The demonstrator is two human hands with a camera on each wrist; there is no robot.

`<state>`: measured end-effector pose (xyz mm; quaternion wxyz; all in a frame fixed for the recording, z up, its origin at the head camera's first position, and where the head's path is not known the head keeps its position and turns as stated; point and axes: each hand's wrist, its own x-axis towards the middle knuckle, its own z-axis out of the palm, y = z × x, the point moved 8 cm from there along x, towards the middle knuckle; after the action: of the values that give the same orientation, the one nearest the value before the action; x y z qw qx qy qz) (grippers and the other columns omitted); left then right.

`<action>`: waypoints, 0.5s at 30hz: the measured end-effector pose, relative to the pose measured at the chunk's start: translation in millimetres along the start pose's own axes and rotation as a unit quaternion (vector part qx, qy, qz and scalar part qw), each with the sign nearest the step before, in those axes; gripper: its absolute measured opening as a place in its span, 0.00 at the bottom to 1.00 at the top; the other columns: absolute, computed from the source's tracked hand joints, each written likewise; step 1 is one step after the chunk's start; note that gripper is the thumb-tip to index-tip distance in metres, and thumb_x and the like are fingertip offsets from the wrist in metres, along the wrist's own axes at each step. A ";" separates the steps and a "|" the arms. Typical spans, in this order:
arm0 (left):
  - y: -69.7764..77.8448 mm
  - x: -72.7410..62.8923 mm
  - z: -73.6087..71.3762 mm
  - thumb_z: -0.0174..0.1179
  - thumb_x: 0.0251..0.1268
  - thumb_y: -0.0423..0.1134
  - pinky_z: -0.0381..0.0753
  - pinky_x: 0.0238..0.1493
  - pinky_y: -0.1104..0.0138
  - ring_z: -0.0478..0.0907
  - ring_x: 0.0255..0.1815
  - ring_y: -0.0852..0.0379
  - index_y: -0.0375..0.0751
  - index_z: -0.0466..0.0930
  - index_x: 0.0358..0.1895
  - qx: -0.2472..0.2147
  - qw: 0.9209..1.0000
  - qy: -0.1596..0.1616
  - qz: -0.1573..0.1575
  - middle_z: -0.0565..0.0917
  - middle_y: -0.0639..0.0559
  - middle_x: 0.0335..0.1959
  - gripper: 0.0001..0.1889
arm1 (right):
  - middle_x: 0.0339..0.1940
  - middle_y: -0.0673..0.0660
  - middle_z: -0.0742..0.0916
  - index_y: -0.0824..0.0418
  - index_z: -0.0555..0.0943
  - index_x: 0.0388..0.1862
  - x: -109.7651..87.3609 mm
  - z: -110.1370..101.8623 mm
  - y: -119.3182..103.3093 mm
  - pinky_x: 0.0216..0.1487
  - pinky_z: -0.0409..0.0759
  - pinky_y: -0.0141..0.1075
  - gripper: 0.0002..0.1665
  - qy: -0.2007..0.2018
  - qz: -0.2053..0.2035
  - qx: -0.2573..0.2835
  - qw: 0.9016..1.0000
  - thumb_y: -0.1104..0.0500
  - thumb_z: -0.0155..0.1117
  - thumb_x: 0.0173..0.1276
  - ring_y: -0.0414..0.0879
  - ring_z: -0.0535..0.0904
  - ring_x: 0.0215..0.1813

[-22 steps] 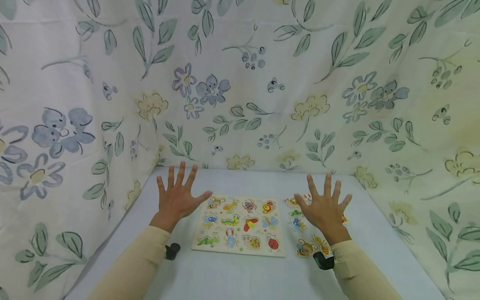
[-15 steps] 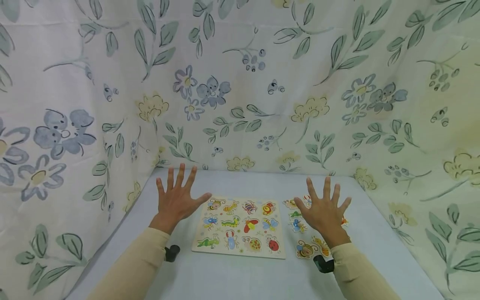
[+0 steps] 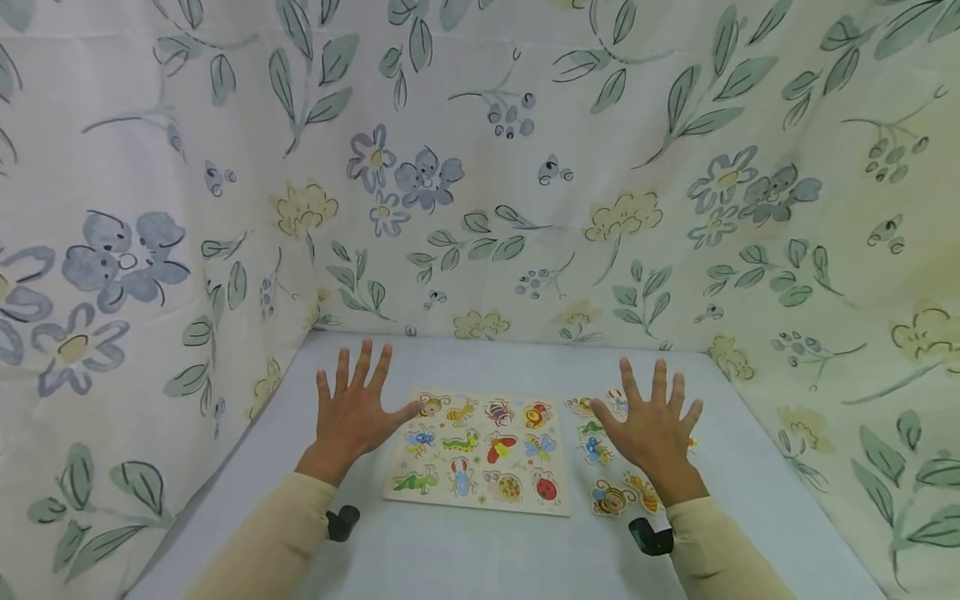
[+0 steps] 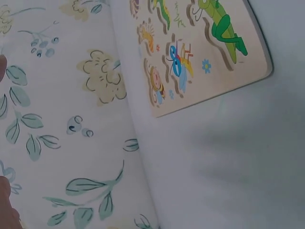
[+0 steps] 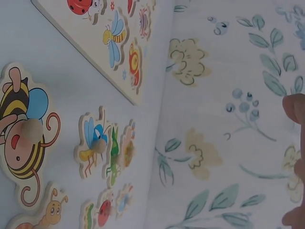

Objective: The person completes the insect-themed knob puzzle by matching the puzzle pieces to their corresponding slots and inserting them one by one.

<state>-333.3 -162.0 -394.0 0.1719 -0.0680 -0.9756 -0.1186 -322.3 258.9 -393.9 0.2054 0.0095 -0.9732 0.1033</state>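
Note:
My left hand (image 3: 354, 425) hovers with fingers spread beside the left edge of a wooden insect puzzle board (image 3: 480, 475); its thumb overlaps the board's far left corner in the head view. Similarly spread, my right hand (image 3: 651, 429) is over the loose puzzle pieces on the right and hides some of them. Neither hand holds anything. Among the pieces are a bee (image 5: 16, 148), a blue mosquito-like insect (image 5: 89, 148) and a ladybug (image 5: 103, 214), with small round knobs on them. Recessed insect shapes show on the board (image 4: 205, 86) in the left wrist view.
A white table (image 3: 450, 558) bears the board and pieces. Floral cloth (image 3: 480, 167) hangs at the back and along both sides. Black wrist devices (image 3: 343, 523) sit under both forearms.
Both hands have come slightly down and back toward me, fingers still spread. The board and the loose pieces have stayed in place.

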 end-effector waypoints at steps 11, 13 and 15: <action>7.1 -19.4 13.5 0.44 0.50 0.82 0.33 0.63 0.35 0.30 0.75 0.39 0.52 0.43 0.78 -0.026 1.000 0.002 0.008 0.40 0.47 0.79 0.56 | 0.76 0.74 0.47 0.48 0.45 0.80 -11.1 -2.9 9.2 0.58 0.32 0.73 0.54 0.005 0.007 0.004 1.000 0.26 0.49 0.64 0.74 0.34 0.72; 7.5 -21.9 16.5 0.43 0.49 0.82 0.34 0.63 0.35 0.31 0.75 0.39 0.52 0.43 0.78 -0.024 1.000 0.003 0.008 0.41 0.46 0.79 0.57 | 0.75 0.74 0.47 0.48 0.46 0.80 -13.1 -3.4 10.5 0.58 0.33 0.73 0.53 0.007 0.009 0.005 1.000 0.26 0.49 0.64 0.75 0.36 0.72; 7.5 -24.7 18.8 0.44 0.49 0.82 0.35 0.63 0.34 0.32 0.75 0.38 0.52 0.44 0.78 -0.027 1.000 0.005 0.010 0.42 0.45 0.78 0.57 | 0.75 0.74 0.48 0.48 0.47 0.80 -15.7 -3.3 11.6 0.58 0.33 0.74 0.53 0.007 0.011 0.009 1.000 0.27 0.50 0.63 0.75 0.37 0.72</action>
<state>-315.0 -152.3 -418.2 0.1761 -0.0814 -0.9704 -0.1435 -307.4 270.5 -399.5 0.2112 -0.0003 -0.9708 0.1142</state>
